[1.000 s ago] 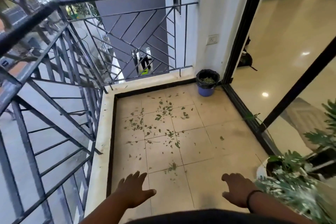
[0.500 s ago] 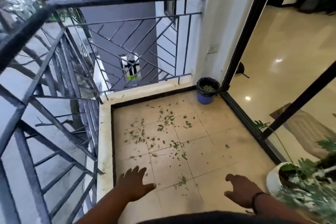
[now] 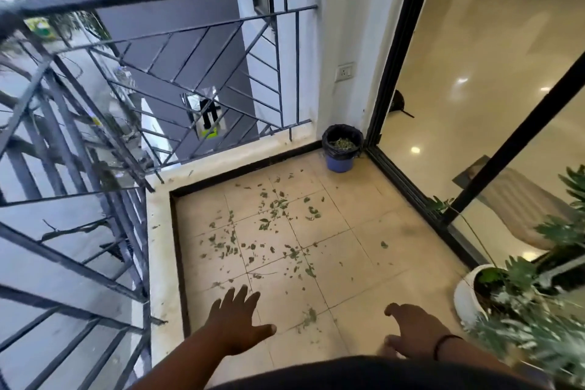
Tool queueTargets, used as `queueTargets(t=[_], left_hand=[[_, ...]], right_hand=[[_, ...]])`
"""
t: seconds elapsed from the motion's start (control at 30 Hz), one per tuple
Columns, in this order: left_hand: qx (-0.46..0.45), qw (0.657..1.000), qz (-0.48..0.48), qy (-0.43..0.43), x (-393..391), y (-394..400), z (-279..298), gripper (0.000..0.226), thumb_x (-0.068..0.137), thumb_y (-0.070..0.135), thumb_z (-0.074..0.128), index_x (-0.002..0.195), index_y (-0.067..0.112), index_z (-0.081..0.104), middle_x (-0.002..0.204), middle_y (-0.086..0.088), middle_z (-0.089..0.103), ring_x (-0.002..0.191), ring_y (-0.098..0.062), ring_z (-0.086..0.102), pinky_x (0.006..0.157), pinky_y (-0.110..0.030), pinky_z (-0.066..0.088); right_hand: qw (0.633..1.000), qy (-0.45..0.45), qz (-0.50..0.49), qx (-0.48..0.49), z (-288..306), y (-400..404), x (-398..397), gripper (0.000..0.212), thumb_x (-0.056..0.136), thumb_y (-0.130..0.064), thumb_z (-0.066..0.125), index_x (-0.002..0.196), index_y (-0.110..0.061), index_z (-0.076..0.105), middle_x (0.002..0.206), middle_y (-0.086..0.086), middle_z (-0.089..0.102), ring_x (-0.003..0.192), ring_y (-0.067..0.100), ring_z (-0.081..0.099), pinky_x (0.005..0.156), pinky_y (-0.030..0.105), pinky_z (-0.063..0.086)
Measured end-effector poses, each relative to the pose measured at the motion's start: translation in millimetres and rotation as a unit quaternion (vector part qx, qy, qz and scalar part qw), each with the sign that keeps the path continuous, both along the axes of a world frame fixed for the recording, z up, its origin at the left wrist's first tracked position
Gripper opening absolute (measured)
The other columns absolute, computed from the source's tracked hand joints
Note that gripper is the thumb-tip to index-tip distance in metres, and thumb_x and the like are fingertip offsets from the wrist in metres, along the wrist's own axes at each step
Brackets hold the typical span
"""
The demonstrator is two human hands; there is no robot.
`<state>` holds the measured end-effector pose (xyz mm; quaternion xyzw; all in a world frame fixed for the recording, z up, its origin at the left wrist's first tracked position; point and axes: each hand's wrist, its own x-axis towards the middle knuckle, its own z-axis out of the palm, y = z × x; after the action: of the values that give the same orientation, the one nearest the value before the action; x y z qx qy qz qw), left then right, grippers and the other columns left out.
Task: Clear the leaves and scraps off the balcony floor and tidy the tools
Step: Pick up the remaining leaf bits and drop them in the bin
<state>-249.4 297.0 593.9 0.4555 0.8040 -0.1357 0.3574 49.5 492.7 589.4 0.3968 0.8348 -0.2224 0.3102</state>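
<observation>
Hovering empty: your left hand (image 3: 235, 321) spread, right hand (image 3: 411, 331) relaxed. Small green leaf scraps (image 3: 272, 231) litter the beige tiled floor (image 3: 364, 231); gather them toward the far blue lined bin (image 3: 342, 152).

Leaves (image 3: 278, 225) lie scattered mid-floor (image 3: 364, 231); a bin (image 3: 342, 152) stands in the far right corner; railing (image 3: 95, 142) left; potted plant (image 3: 474, 294) right.
</observation>
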Motion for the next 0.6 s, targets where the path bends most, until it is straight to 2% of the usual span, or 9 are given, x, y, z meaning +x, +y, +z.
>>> queueTargets(t=[0.07,0.1,0.17,0.2,0.27,0.4,0.53,0.6], left_hand=[[-0.003,1.000,-0.003,0.018,1.5,19.2,6.1,0.123,0.057,0.100,0.012,0.158,0.030,0.003,0.165,-0.002,-0.007,0.151,-0.028,-0.007,0.120,-0.048,0.004],[-0.007,1.000,0.003,0.021,3.7,31.0,9.1,0.124,0.056,0.100,0.011,0.158,0.029,0.004,0.165,-0.002,-0.007,0.151,-0.027,-0.007,0.120,-0.048,0.004],[-0.015,0.999,0.019,0.029,8.6,51.0,15.5,0.146,0.032,0.103,-0.004,0.158,0.030,0.004,0.165,-0.002,-0.006,0.152,-0.028,-0.005,0.120,-0.048,0.005],[-0.018,0.999,0.030,0.034,12.6,64.7,15.1,0.147,0.030,0.103,-0.005,0.158,0.030,0.005,0.165,-0.002,-0.006,0.152,-0.028,-0.005,0.120,-0.048,0.005],[-0.018,0.998,0.042,0.037,21.8,90.5,13.5,0.135,0.043,0.101,0.002,0.158,0.029,0.004,0.165,-0.001,-0.006,0.152,-0.027,-0.004,0.120,-0.048,0.006],[-0.009,0.999,0.035,0.018,42.6,129.0,4.8,0.153,0.023,0.100,-0.012,0.157,0.029,0.004,0.165,-0.002,-0.005,0.152,-0.027,-0.003,0.121,-0.046,0.008],[0.017,0.999,0.036,-0.011,53.8,143.1,-10.5,0.137,0.038,0.098,-0.003,0.157,0.031,0.004,0.165,-0.001,-0.005,0.152,-0.024,-0.004,0.121,-0.046,0.006],[0.011,0.999,0.036,-0.027,49.4,138.9,-20.7,0.140,0.036,0.100,-0.005,0.157,0.031,0.003,0.165,-0.001,-0.006,0.152,-0.025,-0.004,0.121,-0.047,0.006]], right_hand=[[1.000,0.005,0.005,-0.007,-5.6,28.2,4.0,0.059,0.090,-0.051,0.051,0.141,-0.028,0.033,0.139,-0.001,0.045,0.130,0.020,0.040,0.102,0.032,0.039],[1.000,0.007,0.014,-0.012,-7.3,46.3,5.3,0.059,0.091,-0.051,0.051,0.142,-0.027,0.033,0.139,0.000,0.045,0.131,0.021,0.040,0.102,0.032,0.039],[0.999,0.003,0.037,-0.012,-8.2,76.8,2.5,0.060,0.091,-0.051,0.050,0.142,-0.026,0.032,0.140,0.001,0.044,0.132,0.022,0.039,0.103,0.034,0.038],[0.999,0.007,0.050,-0.010,-9.5,93.7,1.5,0.060,0.092,-0.050,0.050,0.143,-0.026,0.031,0.141,0.002,0.043,0.133,0.023,0.038,0.104,0.034,0.038],[0.997,0.016,0.071,-0.004,-12.5,120.8,-0.6,0.060,0.093,-0.049,0.049,0.144,-0.025,0.031,0.144,0.003,0.042,0.134,0.024,0.036,0.107,0.036,0.036],[0.995,0.006,0.094,0.015,-18.8,151.9,-1.6,0.062,0.093,-0.048,0.049,0.146,-0.025,0.029,0.145,0.004,0.041,0.135,0.024,0.036,0.108,0.036,0.034],[0.994,-0.031,0.108,0.011,-25.4,163.9,-3.6,0.062,0.092,-0.049,0.049,0.146,-0.024,0.030,0.144,0.004,0.041,0.133,0.025,0.038,0.107,0.037,0.036],[0.992,-0.057,0.113,0.020,-28.2,166.3,-9.2,0.061,0.093,-0.049,0.049,0.145,-0.024,0.030,0.143,0.005,0.042,0.131,0.025,0.039,0.106,0.038,0.037]])
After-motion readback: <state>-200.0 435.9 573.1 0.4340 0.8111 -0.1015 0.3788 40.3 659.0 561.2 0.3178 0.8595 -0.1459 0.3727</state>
